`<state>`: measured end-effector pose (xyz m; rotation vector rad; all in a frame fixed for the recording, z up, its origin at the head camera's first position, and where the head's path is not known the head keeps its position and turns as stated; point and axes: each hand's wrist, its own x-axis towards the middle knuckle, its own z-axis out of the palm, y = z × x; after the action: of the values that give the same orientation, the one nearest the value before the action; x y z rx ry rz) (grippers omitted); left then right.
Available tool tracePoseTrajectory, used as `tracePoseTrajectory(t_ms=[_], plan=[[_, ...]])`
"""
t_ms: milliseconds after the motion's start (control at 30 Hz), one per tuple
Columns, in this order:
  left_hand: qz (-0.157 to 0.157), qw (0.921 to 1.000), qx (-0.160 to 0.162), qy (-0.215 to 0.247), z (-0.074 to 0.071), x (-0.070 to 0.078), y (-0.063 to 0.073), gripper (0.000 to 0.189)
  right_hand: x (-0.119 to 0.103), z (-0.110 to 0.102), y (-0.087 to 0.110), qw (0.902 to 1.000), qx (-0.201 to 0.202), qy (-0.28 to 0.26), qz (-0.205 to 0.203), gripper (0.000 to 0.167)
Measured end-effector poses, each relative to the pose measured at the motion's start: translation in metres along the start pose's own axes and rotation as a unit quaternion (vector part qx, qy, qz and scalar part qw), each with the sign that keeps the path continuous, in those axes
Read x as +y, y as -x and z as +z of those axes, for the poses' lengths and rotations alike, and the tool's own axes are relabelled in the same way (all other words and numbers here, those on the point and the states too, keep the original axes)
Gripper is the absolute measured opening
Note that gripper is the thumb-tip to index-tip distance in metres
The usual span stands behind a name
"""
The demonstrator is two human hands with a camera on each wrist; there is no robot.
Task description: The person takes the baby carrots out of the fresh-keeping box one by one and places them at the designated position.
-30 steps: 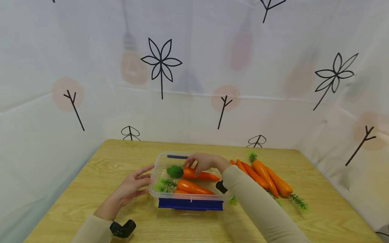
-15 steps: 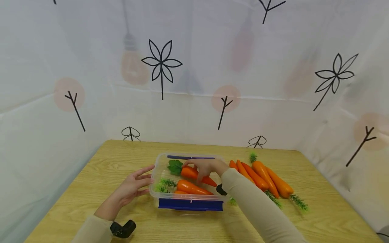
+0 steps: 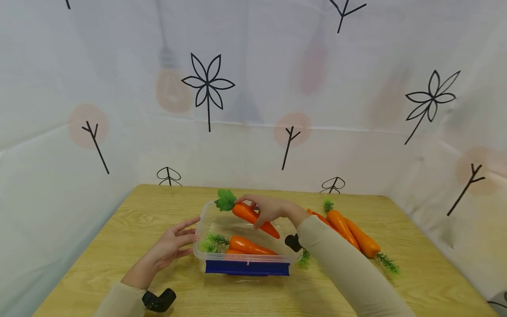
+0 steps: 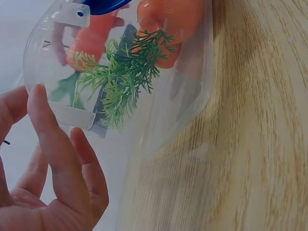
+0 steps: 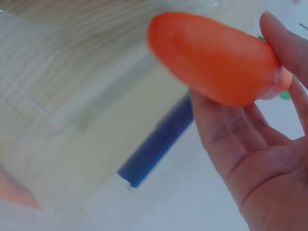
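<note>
A table (image 3: 166,211) bears the clear box (image 3: 253,257), with a pile of carrots (image 3: 354,231) to the box's right. The left hand (image 3: 171,246), fingers spread, touches the box's left wall. Above the box, the right hand (image 3: 271,209) pinches an orange carrot (image 3: 242,211) by its thicker part, the tip slanting down toward the box's right. More carrots (image 3: 249,245) lie inside the box's front; the held carrot's leaves (image 3: 225,200) jut past the grip.

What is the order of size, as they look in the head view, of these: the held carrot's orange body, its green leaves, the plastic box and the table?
From largest to smallest:
1. Table
2. Plastic box
3. Held carrot's orange body
4. Green leaves
No two look alike in size.
</note>
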<state>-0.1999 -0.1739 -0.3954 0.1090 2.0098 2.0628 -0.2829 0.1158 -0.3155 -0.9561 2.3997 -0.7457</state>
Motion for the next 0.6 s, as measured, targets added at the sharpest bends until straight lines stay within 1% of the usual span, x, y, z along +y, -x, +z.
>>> tracePoseTrajectory(t_ms=[100,200,400,600], plan=[[-0.003,1.0000,0.005,0.004,-0.001,0.000,0.001,0.064,-0.006,-0.003,0.006,0.9995,0.017,-0.021,-0.014,0.078],[0.000,1.0000,0.001,0.001,-0.001,-0.001,0.001,0.066,-0.009,-0.004,0.014,0.9980,0.039,-0.044,-0.022,0.080],[0.004,1.0000,-0.005,0.001,-0.002,-0.003,0.001,0.069,-0.011,-0.005,0.031,0.9929,0.093,-0.056,-0.050,0.082],[0.003,1.0000,-0.007,0.002,-0.001,-0.001,0.001,0.067,-0.008,-0.002,0.047,0.9838,0.154,-0.064,-0.067,0.082]])
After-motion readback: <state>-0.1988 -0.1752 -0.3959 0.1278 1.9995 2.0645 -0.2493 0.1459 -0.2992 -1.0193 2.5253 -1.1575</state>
